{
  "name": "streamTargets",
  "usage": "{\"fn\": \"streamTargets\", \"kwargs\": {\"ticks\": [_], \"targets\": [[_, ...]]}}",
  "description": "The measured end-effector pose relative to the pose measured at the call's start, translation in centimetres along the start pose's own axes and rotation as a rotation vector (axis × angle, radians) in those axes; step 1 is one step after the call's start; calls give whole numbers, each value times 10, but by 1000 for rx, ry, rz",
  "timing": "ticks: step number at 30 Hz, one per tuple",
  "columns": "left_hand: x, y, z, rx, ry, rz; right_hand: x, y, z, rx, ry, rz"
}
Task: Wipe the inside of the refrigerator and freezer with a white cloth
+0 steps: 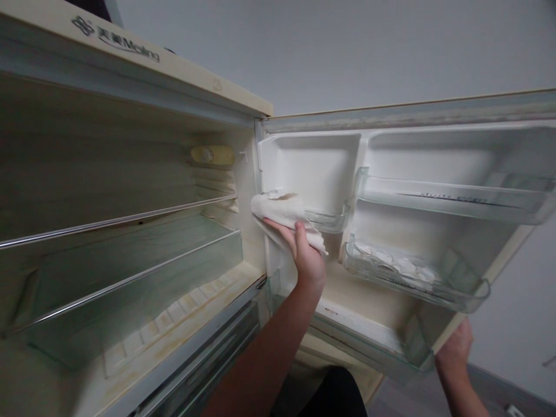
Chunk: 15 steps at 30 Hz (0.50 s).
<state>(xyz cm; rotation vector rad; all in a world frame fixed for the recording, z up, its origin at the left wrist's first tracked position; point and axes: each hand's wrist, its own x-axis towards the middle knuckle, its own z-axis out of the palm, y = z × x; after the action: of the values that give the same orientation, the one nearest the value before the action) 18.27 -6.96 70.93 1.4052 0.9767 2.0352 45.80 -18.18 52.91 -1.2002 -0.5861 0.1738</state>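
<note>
My left hand (304, 255) is closed on a crumpled white cloth (282, 209) and presses it against the small clear bin (330, 220) on the inner side of the open fridge door (434, 150), close to the hinge. My right hand (454, 347) grips the lower outer edge of the door, its fingers wrapped round the rim and partly hidden. The fridge cabinet (130, 52) stands open on the left, cream-coloured and stained.
Glass shelves (130, 272) with metal trim span the cabinet, with a yellowed lamp cover (212, 154) on its back wall. The door carries a long upper rack (452, 200), a clear tray (412, 278) holding white pieces, and a bottom rack (382, 347). Grey wall lies behind.
</note>
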Motion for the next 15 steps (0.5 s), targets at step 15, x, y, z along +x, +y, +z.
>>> {"fn": "streamTargets", "kwargs": {"ticks": [15], "targets": [[16, 30, -58, 241, 70, 398, 4, 25, -9, -9, -4, 3]]}}
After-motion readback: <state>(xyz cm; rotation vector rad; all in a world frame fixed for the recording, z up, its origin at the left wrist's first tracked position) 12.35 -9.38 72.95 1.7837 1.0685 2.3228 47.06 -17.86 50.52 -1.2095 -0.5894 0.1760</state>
